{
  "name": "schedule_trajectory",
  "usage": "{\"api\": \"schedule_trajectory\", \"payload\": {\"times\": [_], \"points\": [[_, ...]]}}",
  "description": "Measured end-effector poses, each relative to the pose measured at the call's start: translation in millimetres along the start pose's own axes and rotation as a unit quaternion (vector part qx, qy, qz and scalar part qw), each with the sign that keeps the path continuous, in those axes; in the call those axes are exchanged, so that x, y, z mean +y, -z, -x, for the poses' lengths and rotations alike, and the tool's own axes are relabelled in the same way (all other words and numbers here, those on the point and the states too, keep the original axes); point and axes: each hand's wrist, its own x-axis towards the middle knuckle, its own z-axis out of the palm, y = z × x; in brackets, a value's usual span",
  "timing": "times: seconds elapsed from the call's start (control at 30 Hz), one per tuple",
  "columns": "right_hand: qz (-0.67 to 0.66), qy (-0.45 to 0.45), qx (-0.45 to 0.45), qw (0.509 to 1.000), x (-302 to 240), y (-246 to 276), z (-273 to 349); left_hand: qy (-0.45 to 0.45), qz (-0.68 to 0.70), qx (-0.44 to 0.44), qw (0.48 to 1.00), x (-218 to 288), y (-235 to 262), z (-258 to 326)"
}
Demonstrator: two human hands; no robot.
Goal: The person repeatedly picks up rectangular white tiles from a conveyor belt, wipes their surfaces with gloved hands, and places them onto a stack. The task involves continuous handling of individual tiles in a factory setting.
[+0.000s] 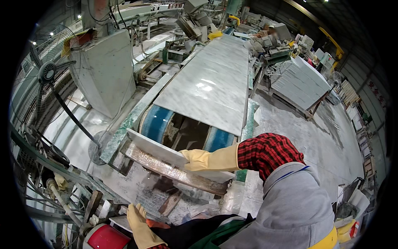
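Observation:
My right hand, in a yellow rubber glove with a red plaid sleeve behind it, grips the right end of a narrow pale marble strip. The strip lies across the near end of a conveyor, above a rusty metal bar. Beyond it a long grey-white marble slab rests on blue rollers. My left hand, also gloved in yellow, hangs low with fingers apart and nothing in it, beside a red round object.
A large fan and a stone-clad machine housing stand at left. Stacked pale slabs on a pallet sit at right. Another person works at the far end. The floor is wet and slurry-coated.

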Motion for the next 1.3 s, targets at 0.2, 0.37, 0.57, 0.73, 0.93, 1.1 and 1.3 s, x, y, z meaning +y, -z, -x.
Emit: {"api": "schedule_trajectory", "payload": {"times": [0.2, 0.37, 0.57, 0.73, 0.93, 1.1, 1.3], "points": [[-0.008, 0.009, 0.006, 1.000, 1.5, -2.1, 1.1, -0.011, 0.001, 0.005, 1.000, -3.6, 1.4, -5.1], [0.000, 0.001, 0.002, 1.000, -7.7, 0.0, 1.3, -0.022, 0.004, 0.001, 1.000, -1.9, 2.5, -2.5], [-0.013, 0.007, 0.011, 1.000, 0.8, -4.4, 0.6, -0.017, 0.005, 0.008, 1.000, 1.6, -4.5, 0.9], [0.006, 0.009, 0.012, 1.000, -1.3, -4.9, -1.0, -0.022, 0.009, 0.004, 1.000, 1.4, -1.7, 1.1], [-0.002, -0.004, 0.000, 1.000, -6.4, -0.9, 4.4, -0.021, -0.004, -0.004, 1.000, 4.6, -6.1, 6.8], [0.003, -0.010, -0.005, 1.000, -9.1, -0.5, 4.4, -0.021, 0.002, 0.008, 1.000, 6.6, -8.3, 10.0], [-0.006, -0.018, -0.002, 1.000, -11.6, 0.1, 5.9, -0.032, -0.004, 0.001, 0.999, 6.6, -9.9, 13.6]]}}
